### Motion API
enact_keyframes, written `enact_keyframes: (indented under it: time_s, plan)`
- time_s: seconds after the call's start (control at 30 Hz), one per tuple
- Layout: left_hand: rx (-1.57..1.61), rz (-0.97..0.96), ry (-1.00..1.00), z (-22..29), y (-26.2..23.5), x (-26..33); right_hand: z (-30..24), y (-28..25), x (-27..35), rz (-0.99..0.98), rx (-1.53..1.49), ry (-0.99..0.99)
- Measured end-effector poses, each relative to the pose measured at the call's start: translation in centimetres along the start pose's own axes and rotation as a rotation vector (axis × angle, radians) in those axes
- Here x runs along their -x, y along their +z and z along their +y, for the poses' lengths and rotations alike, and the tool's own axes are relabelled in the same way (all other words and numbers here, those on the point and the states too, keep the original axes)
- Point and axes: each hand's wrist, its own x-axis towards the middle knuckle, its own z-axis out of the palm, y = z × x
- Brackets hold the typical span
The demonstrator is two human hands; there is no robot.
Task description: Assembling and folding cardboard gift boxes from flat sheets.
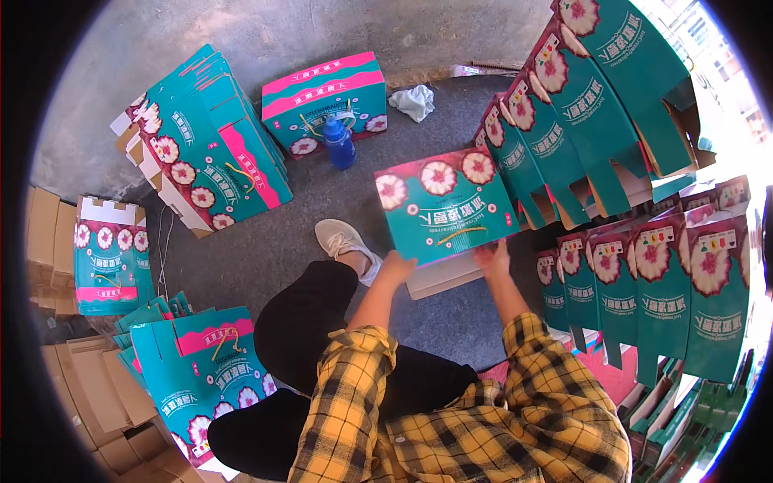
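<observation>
Head view, read from left to right. At the far left edge of the floor (266, 241) stand plain brown cartons (44, 233), and beside them an upright teal gift box (109, 258) printed with pink flowers. Below it, toward the lower left corner, lie loose folded teal box blanks (201, 362) with a pink band and a yellow cord handle. Farther back on the left, a leaning stack of flattened boxes (209, 153) rests near the grey wall. Next to it stands an assembled box (326, 101) with pink stripes, and just in front of that a blue bottle (340, 143); a crumpled white cloth (413, 102) lies on the floor to its right. At centre, the person's black-trousered leg ends in a white shoe (342, 241) planted on the floor. The left hand (396, 264) is closed with curled fingers on the near left edge of the teal box being folded (447, 201), which is held above the floor in the middle of the view, its flowered face upward and a pale flap showing beneath. The right hand (493, 259) grips the near right edge of the same box, fingers wrapped under it. Both forearms wear yellow plaid sleeves. To the right, a row of upright folded boxes (660, 282) runs along the floor's right edge, with a second slanting row (580, 105) behind.
</observation>
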Motion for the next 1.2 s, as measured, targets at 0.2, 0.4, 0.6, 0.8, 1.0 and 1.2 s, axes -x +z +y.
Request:
enact_keyframes:
  time_s: [0.2, 0.4, 0.6, 0.8, 1.0, 1.2]
  plan:
    - [-0.229, 0.177, 0.293, 5.0, -0.4, 5.5, 4.2, 4.6, 3.6, -0.150, 0.425, 0.200]
    - [-0.145, 0.233, 0.805, 10.1, -2.9, 18.9, 1.5, 7.6, -1.7, -0.120, 0.386, 0.139]
    - [0.069, 0.491, 0.774, 1.3, -8.1, 29.4, 4.0, 9.6, -3.0, -0.206, 0.367, 0.172]
    - [0.019, 1.044, 0.586, -8.0, -10.3, 37.4, -1.4, 6.3, -11.8, -0.163, 0.034, 0.340]
    - [-0.372, 1.643, -0.099, -21.3, -12.3, 42.9, 3.8, 3.8, -7.5, 0.008, 0.454, 0.116]
    - [-0.641, 1.568, -0.663, -34.7, -13.5, 46.9, 8.8, 1.6, -0.7, -0.261, 0.659, 0.231]
